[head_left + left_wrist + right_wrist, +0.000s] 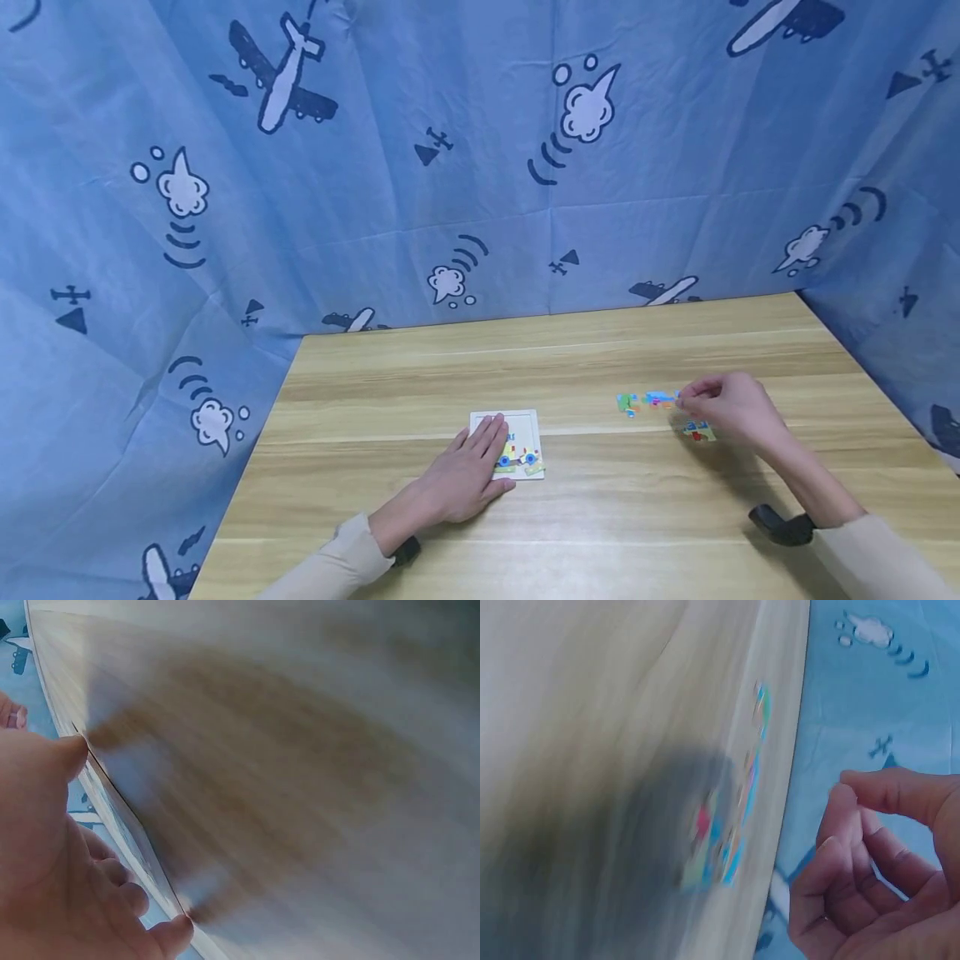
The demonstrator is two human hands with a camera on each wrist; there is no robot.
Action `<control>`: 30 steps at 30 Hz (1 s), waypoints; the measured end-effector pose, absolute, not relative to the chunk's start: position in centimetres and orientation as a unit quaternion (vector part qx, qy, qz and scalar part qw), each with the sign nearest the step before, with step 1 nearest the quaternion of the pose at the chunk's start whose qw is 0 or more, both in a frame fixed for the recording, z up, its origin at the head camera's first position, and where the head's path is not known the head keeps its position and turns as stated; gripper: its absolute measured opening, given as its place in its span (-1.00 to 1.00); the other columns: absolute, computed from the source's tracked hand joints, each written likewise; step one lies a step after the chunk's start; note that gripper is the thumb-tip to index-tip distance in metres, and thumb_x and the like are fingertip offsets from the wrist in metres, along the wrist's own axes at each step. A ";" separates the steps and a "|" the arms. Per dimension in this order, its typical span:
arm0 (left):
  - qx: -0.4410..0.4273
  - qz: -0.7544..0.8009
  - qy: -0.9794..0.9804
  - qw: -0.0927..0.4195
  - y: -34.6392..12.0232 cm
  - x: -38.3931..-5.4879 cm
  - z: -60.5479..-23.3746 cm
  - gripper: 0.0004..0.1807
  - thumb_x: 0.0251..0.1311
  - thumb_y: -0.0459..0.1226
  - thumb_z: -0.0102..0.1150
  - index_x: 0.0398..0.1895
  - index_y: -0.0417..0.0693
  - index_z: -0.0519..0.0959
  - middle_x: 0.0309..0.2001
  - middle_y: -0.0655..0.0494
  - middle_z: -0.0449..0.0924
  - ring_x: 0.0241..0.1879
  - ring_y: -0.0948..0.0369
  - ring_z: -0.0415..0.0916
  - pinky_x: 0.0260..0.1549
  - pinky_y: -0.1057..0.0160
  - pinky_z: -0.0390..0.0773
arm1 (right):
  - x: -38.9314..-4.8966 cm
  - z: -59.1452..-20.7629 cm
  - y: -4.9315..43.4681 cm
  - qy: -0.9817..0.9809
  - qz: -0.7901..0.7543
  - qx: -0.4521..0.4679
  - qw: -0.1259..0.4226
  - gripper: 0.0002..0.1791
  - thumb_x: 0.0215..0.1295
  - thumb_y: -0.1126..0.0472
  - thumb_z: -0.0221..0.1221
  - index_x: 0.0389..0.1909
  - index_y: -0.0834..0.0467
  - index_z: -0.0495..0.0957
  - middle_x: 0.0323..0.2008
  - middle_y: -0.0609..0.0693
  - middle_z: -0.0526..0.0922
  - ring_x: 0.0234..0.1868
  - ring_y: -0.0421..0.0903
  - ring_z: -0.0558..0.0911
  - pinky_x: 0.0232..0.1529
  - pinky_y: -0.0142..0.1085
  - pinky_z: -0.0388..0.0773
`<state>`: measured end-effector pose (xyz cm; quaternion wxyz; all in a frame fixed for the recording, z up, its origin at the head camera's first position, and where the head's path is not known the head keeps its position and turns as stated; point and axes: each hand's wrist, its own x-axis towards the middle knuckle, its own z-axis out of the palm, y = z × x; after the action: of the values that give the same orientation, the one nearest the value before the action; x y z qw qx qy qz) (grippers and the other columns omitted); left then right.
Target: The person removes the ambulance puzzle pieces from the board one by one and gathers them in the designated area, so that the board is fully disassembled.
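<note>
The left hand (465,475) rests palm down across a white square puzzle tray (528,421), fingers straight and thumb at its near edge. In the left wrist view the thumb and a fingertip touch the tray's side. Yellow puzzle pieces with blue wheels (529,458) lie in the tray's lower part; the hand covers its left side. Farther right, the right hand (731,408) is above loose puzzle pieces, thumb and index fingertips together. The right wrist view shows nothing between them. Around it lie a green piece (627,404), blue-and-pink pieces (658,397) and a yellow-and-red piece (699,432).
Both hands are over a wood-grain table (375,383). A blue curtain (480,167) printed with planes and clouds hangs behind it and at both sides. Dark bands (780,525) circle the wrists, below pale sleeves (877,554).
</note>
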<state>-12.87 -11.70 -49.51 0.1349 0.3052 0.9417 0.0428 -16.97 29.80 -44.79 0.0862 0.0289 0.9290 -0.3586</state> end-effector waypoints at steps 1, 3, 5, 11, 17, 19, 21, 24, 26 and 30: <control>0.304 0.047 0.942 0.136 -11.8 -12.9 -49.5 -0.12 0.62 0.20 -0.23 0.73 -0.14 -0.10 0.75 -0.04 -0.18 0.74 0.04 -0.17 0.66 -0.13 0.11 | -17.0 -44.7 29.1 0.928 -0.362 0.019 0.082 -0.72 0.38 0.14 0.33 -0.13 0.32 0.73 -0.30 0.10 0.81 -0.33 -0.12 0.63 -0.43 -0.32 0.52; 0.302 0.053 0.942 0.137 -11.9 -12.9 -49.4 -0.10 0.61 0.21 -0.23 0.73 -0.14 -0.12 0.75 -0.05 -0.20 0.74 0.03 -0.19 0.66 -0.13 0.10 | -17.3 -44.6 27.9 0.925 -0.372 0.000 0.076 -0.71 0.38 0.13 0.36 -0.13 0.31 0.73 -0.28 0.12 0.82 -0.31 -0.14 0.66 -0.42 -0.34 0.54; 0.298 0.057 0.943 0.137 -12.1 -13.1 -49.4 -0.08 0.60 0.24 -0.23 0.73 -0.13 -0.14 0.75 -0.04 -0.22 0.75 0.04 -0.21 0.67 -0.13 0.08 | -17.4 -44.6 26.7 0.922 -0.380 -0.018 0.069 -0.74 0.34 0.15 0.38 -0.14 0.29 0.75 -0.28 0.11 0.82 -0.31 -0.16 0.67 -0.40 -0.36 0.55; 0.287 0.063 0.946 0.138 -12.9 -13.9 -49.3 0.00 0.55 0.29 -0.17 0.74 -0.13 -0.17 0.75 -0.06 -0.24 0.75 0.03 -0.23 0.67 -0.12 0.06 | -17.9 -45.1 22.5 0.909 -0.399 -0.090 0.079 -0.90 0.28 0.22 0.42 -0.28 0.19 0.77 -0.38 -0.04 0.78 -0.33 -0.22 0.65 -0.32 -0.43 0.57; 0.281 0.085 0.944 0.147 -13.6 -14.8 -49.0 0.06 0.50 0.35 -0.14 0.74 -0.12 -0.19 0.76 -0.04 -0.30 0.75 0.04 -0.29 0.69 -0.12 0.02 | -17.9 -46.2 18.5 0.896 -0.390 -0.181 0.113 -0.95 0.23 0.31 0.42 -0.30 0.15 0.75 -0.47 -0.13 0.69 -0.40 -0.23 0.59 -0.34 -0.44 0.54; 0.282 0.087 0.944 0.149 -13.7 -15.0 -49.0 0.08 0.48 0.37 -0.13 0.74 -0.12 -0.20 0.76 -0.04 -0.31 0.75 0.04 -0.30 0.69 -0.12 0.01 | -17.8 -46.5 17.4 0.888 -0.388 -0.214 0.124 -0.90 0.21 0.31 0.45 -0.26 0.17 0.75 -0.47 -0.14 0.68 -0.41 -0.24 0.57 -0.35 -0.43 0.55; 0.285 0.086 0.943 0.149 -13.8 -15.3 -49.0 0.11 0.46 0.39 -0.13 0.73 -0.13 -0.19 0.75 -0.06 -0.30 0.75 0.02 -0.29 0.68 -0.12 0.03 | -17.8 -46.8 16.4 0.879 -0.387 -0.244 0.134 -0.83 0.17 0.30 0.49 -0.23 0.19 0.75 -0.47 -0.17 0.66 -0.41 -0.27 0.57 -0.32 -0.44 0.58; 0.287 0.092 0.941 0.152 -14.0 -15.5 -49.2 0.14 0.43 0.40 -0.09 0.73 -0.14 -0.19 0.75 -0.06 -0.30 0.75 0.02 -0.29 0.68 -0.12 0.04 | -17.8 -47.4 15.2 0.868 -0.382 -0.281 0.149 -0.76 0.12 0.30 0.52 -0.20 0.18 0.74 -0.46 -0.18 0.62 -0.41 -0.31 0.54 -0.30 -0.45 0.58; 0.288 0.095 0.940 0.156 -14.0 -15.6 -49.4 0.15 0.42 0.41 -0.08 0.73 -0.14 -0.19 0.75 -0.06 -0.30 0.75 0.02 -0.28 0.68 -0.13 0.05 | -17.8 -47.8 14.5 0.865 -0.373 -0.296 0.155 -0.74 0.09 0.30 0.54 -0.19 0.17 0.73 -0.47 -0.19 0.59 -0.42 -0.32 0.51 -0.29 -0.47 0.55; 0.288 0.091 0.938 0.168 -14.0 -15.6 -49.5 0.14 0.43 0.41 -0.09 0.74 -0.13 -0.19 0.76 -0.04 -0.29 0.75 0.03 -0.29 0.68 -0.12 0.03 | -17.8 -48.2 13.2 0.871 -0.353 -0.308 0.149 -0.69 0.05 0.27 0.56 -0.18 0.18 0.71 -0.51 -0.17 0.55 -0.47 -0.34 0.44 -0.33 -0.47 0.47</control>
<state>-15.56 -14.01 -49.50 0.1678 0.2884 0.9383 0.0914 -17.80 13.20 -48.17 0.1494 -0.3079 0.8708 -0.3529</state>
